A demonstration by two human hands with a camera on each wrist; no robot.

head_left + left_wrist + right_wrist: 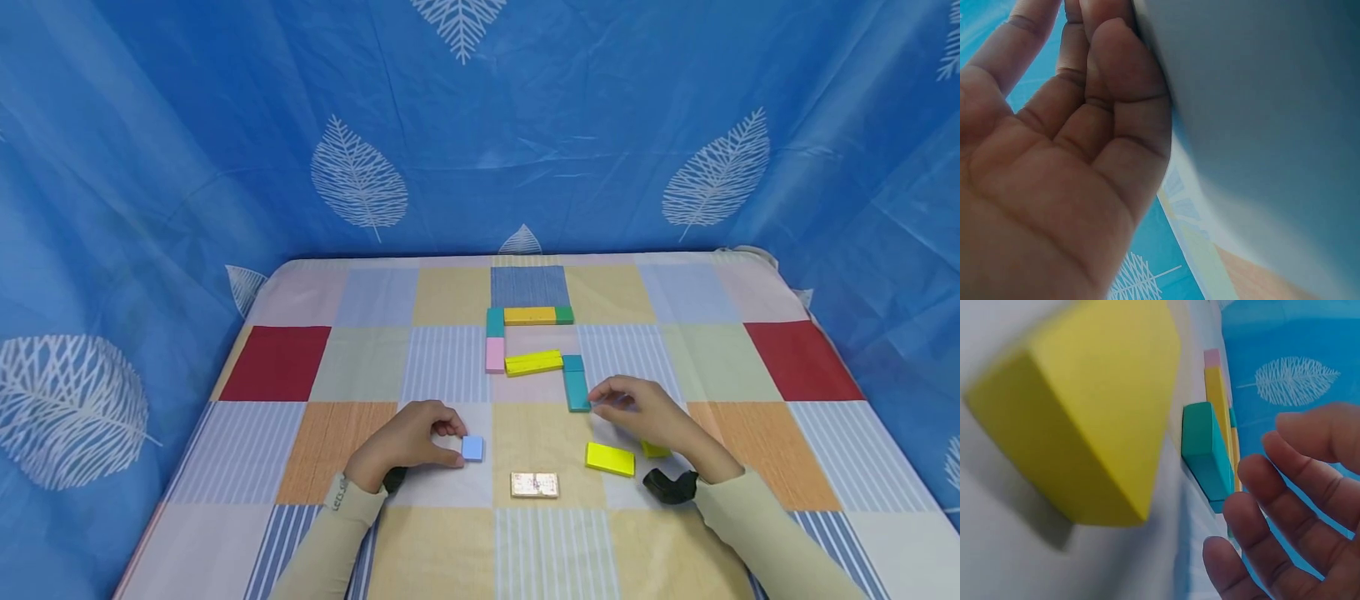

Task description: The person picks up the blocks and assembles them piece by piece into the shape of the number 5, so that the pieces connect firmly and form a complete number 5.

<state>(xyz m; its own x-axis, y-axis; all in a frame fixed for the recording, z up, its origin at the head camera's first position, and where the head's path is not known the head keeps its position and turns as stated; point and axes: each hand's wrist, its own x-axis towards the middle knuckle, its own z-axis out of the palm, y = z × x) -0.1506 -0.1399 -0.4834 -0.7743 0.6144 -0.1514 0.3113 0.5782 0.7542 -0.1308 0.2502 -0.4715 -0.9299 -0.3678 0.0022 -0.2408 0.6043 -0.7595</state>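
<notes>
My left hand (pixel 412 437) holds a small light blue block (pixel 472 448) by its left edge, between thumb and fingertips. In the left wrist view the fingers (pixel 1079 112) are bent and the block does not show. My right hand (pixel 645 408) hovers just right of a teal block (pixel 577 390), its fingers loosely curved. Nothing sits between those fingers (pixel 1272 494) in the right wrist view. Below it lie a yellow block (pixel 610 459) and a second yellow block (pixel 656 449) partly hidden by the hand. A dark teal piece (pixel 573 363) tops the teal block.
Farther back, a teal block (pixel 495 322), pink block (pixel 495 355), orange block (pixel 529 316), green block (pixel 564 315) and yellow strip (pixel 533 363) form an angular line. A pale, patterned block (pixel 535 485) lies near the front. Patchwork cloth (pixel 435 542) covers the table; blue curtain (pixel 562 125) surrounds it.
</notes>
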